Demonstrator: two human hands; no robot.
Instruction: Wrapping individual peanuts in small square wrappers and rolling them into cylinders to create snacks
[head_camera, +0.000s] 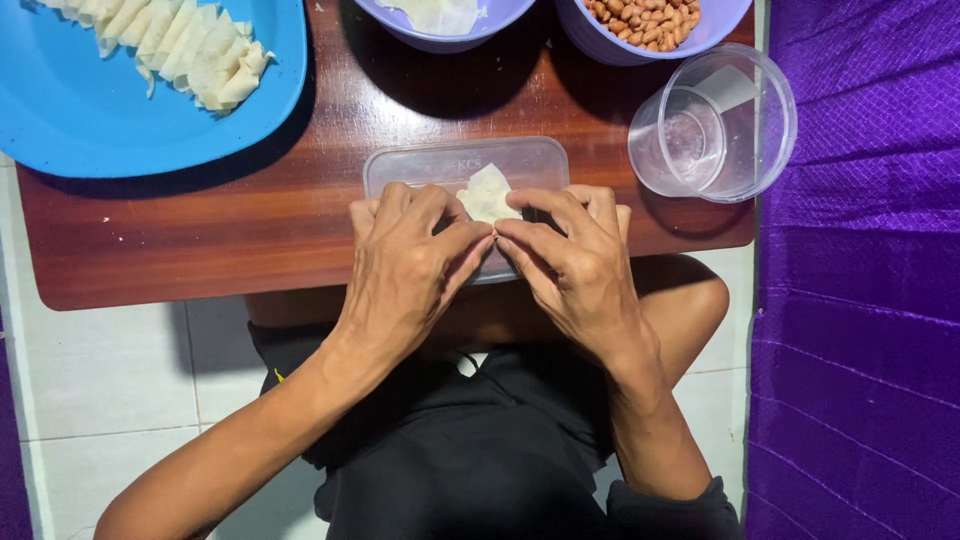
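Observation:
My left hand (410, 265) and my right hand (570, 262) meet fingertip to fingertip over a clear plastic lid (465, 160) lying on the low wooden table (250, 240). Between the fingers is a pale dough wrapper (487, 193), and both hands pinch its near edge. Only the wrapper's far corner shows; the rest is hidden under my fingers.
A blue plate (80, 110) at the far left carries a row of folded wrappers (190, 45). At the back stand a purple bowl with wrappers (440, 25) and a purple bowl of peanuts (645, 25). A clear plastic cup (712, 122) lies on the right. Purple cloth (860, 280) covers the right side.

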